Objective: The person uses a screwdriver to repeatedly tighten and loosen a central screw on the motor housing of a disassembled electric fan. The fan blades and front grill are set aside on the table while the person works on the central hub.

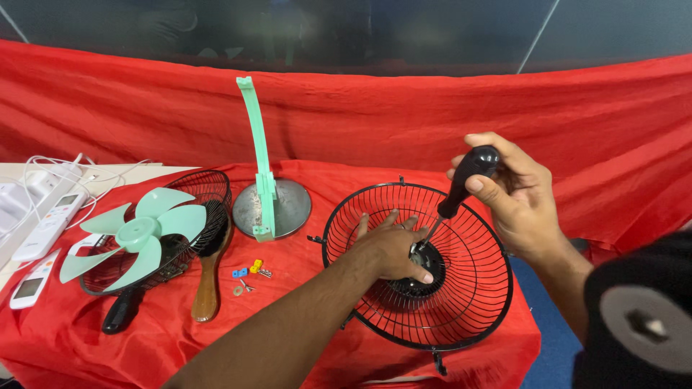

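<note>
A black wire fan guard (472, 288) lies on the red cloth at centre right. My left hand (389, 248) rests flat inside it, fingers spread, pressing near the dark hub (425, 274). My right hand (515, 191) grips the black handle of a screwdriver (465, 180), held upright and tilted, its thin shaft reaching down to the hub beside my left thumb.
A mint green fan blade (140, 230) rests on a second black guard (205, 191) at left. A green stand on a round metal base (263, 205) is behind. Small screws and coloured bits (249, 274), a wooden-handled brush (207, 288), a black handle (119, 313) and white remotes (47, 227) lie nearby.
</note>
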